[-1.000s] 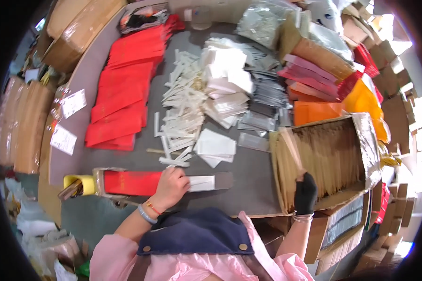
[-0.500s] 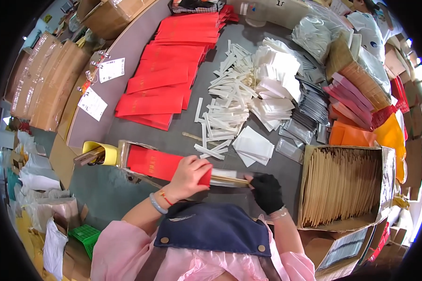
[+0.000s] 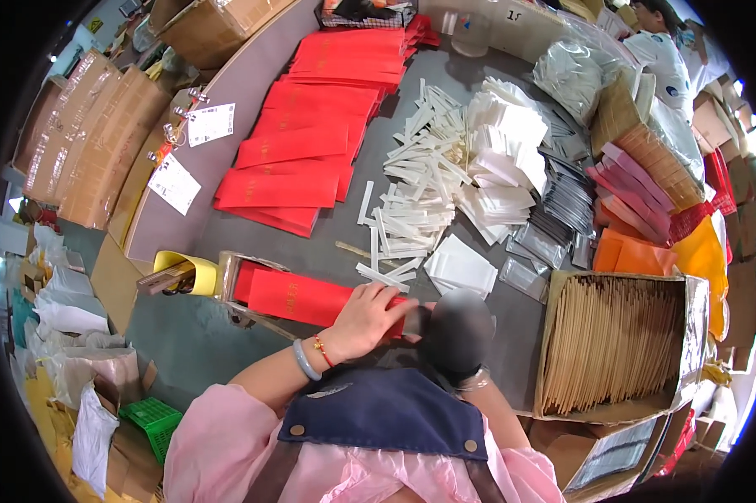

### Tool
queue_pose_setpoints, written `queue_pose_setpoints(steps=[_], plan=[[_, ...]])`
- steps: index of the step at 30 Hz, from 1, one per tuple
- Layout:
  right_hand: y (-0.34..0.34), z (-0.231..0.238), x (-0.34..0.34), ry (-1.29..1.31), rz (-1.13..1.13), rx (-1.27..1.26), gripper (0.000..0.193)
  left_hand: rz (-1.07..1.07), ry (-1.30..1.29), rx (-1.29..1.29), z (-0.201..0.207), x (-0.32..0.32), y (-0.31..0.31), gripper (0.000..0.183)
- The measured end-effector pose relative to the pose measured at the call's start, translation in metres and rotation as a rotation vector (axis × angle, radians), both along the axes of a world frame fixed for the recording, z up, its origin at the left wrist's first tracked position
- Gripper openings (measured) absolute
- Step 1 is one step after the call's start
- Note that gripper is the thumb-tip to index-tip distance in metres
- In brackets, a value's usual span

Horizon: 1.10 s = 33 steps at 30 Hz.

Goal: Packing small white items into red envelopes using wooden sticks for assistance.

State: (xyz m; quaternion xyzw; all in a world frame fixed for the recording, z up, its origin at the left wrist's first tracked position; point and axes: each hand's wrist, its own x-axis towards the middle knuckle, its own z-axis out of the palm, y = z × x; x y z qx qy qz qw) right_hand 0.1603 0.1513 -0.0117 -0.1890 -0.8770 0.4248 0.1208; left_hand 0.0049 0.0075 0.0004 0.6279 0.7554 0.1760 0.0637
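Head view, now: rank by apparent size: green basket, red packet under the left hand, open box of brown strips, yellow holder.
1. Open box of brown strips
2. Red packet under the left hand, partly covered
3. Yellow holder and green basket: look alike, not ranked

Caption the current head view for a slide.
Left hand on a red packet, black-gloved right hand at its right end, white strips beyond.

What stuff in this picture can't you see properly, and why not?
All in the head view:
Right hand: a dark blur, so what it holds, if anything, is unclear.
Red envelope: partly covered by the left hand.
Black basket: cut off by the top edge.
White labels: their print is too small to read.
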Motion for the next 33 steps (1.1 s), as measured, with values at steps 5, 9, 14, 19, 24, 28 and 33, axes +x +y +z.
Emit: queue_pose_setpoints(steps=[5, 9, 14, 19, 24, 28, 33], plan=[[0.026, 0.012, 0.012, -0.079, 0.143, 0.442, 0.056, -0.177, 0.014, -0.152, 0.022, -0.010, 0.011, 0.025], [0.041, 0.027, 0.032, -0.234, -0.034, 0.409, 0.056, -0.187, -0.051, -0.187, 0.053, -0.079, 0.008, 0.027], [0.037, 0.039, 0.033, -0.180, -0.061, 0.432, 0.060, 0.278, 0.124, 0.056, 0.023, -0.097, -0.028, 0.041], [0.031, 0.040, 0.035, -0.252, -0.001, 0.467, 0.063, 0.543, -0.130, -0.064, -0.009, -0.007, -0.030, 0.085], [0.032, 0.042, 0.033, -0.298, 0.068, 0.466, 0.063, 0.560, -0.210, 0.024, -0.020, -0.009, -0.035, 0.080], [0.028, 0.029, 0.027, -0.249, 0.118, 0.402, 0.061, 0.565, -0.250, -0.017, -0.019, -0.011, -0.035, 0.082], [-0.009, -0.003, -0.018, 0.024, 0.206, 0.300, 0.065, 0.504, -0.292, -0.073, -0.011, -0.019, -0.031, 0.074]])
